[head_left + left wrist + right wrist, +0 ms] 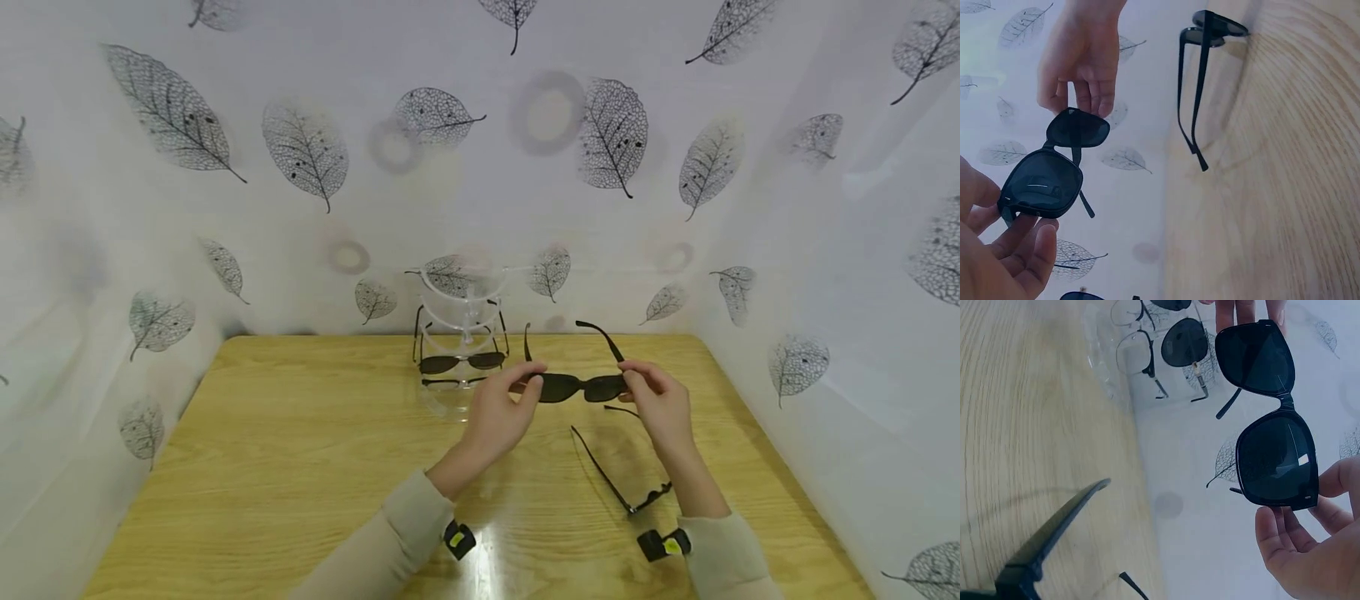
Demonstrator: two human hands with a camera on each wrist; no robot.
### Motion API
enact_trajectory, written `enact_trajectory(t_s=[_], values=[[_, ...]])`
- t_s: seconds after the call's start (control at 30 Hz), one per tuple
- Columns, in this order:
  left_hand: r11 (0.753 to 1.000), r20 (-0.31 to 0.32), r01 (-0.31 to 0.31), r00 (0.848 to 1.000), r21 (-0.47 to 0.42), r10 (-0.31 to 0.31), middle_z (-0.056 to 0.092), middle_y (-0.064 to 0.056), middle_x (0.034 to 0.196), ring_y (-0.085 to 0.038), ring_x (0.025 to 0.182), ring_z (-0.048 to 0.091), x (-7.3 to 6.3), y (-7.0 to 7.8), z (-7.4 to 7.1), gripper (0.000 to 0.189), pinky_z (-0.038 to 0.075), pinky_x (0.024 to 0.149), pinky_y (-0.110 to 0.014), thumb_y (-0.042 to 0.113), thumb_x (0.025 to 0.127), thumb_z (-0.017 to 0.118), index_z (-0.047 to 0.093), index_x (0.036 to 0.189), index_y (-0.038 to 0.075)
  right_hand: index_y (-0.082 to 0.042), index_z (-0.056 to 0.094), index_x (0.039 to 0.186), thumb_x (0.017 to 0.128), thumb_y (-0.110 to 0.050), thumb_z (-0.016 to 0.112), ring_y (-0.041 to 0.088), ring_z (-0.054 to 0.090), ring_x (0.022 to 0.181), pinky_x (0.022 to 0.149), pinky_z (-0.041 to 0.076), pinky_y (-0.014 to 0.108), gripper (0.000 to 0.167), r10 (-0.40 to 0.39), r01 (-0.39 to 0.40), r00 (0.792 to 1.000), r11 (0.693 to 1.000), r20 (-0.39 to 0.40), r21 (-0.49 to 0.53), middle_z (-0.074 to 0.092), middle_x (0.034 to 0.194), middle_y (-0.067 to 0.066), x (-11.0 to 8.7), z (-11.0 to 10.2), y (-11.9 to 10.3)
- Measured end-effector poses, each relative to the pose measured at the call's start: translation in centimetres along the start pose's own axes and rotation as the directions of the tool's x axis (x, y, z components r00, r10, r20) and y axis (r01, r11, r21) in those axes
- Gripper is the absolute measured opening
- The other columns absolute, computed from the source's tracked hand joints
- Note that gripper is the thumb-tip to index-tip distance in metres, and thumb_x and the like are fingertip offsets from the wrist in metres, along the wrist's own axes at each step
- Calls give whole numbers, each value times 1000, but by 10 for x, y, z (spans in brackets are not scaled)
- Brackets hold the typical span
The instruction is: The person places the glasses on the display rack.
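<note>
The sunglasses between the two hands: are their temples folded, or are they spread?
Spread: in the head view, the sunglasses have both temples stretched out, wide apart and not crossed.

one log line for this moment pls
left hand: grips one end of black sunglasses | right hand: grips other end | second pair: on table, arms unfolded | clear stand: holds eyewear

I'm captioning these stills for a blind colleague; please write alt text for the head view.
A person's left hand and right hand hold dark sunglasses by their ends above a wood-grain table. To the left stands a clear rack holding two pairs of glasses; another dark pair lies on the table, nearer the viewer. A leaf-print backdrop rises behind.
</note>
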State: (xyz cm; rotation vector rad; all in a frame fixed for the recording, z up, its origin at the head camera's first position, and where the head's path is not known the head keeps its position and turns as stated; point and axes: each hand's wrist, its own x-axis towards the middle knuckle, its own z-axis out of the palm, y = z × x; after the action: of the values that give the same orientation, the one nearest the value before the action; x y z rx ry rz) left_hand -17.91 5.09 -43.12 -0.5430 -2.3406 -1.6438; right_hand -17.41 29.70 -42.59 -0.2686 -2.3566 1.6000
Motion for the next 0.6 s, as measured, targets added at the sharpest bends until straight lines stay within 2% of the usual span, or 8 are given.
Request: enact_trajectory(t_s=[0.17,0.3,0.43,0.6], values=[[1000,-14,-21,1000,-16,21,79,-4,121,-22,95,76,-4,6,-11,24,54,64,-20,18,105,65,77,126,15,-1,73,125,106,-20,62,8,73,78,77,62,24,29,-32,30,999,998,20,61,73,101,-14,-5,2,-10],[999,-12,-35,999,-38,34,78,-4,118,-21,94,75,-12,10,-20,24,53,65,-20,18,105,65,77,126,15,-1,73,125,107,-20,62,10,74,79,77,61,22,29,-54,53,998,998,34,44,72,100,-17,-10,4,-17],[995,-32,-63,998,-73,61,79,-5,115,-21,90,75,-19,13,-28,23,54,63,-21,16,105,66,78,124,14,-1,72,126,107,-21,62,7,73,79,77,61,21,30,-79,78,995,996,55,34,71,103,-22,-15,7,-25],[994,-59,-80,995,-73,76,79,-4,113,-18,89,76,-29,19,-37,21,56,61,-23,16,104,68,79,122,13,2,73,125,107,-17,61,6,73,80,79,61,23,29,-106,102,991,993,83,57,71,104,-22,-18,10,-34]])
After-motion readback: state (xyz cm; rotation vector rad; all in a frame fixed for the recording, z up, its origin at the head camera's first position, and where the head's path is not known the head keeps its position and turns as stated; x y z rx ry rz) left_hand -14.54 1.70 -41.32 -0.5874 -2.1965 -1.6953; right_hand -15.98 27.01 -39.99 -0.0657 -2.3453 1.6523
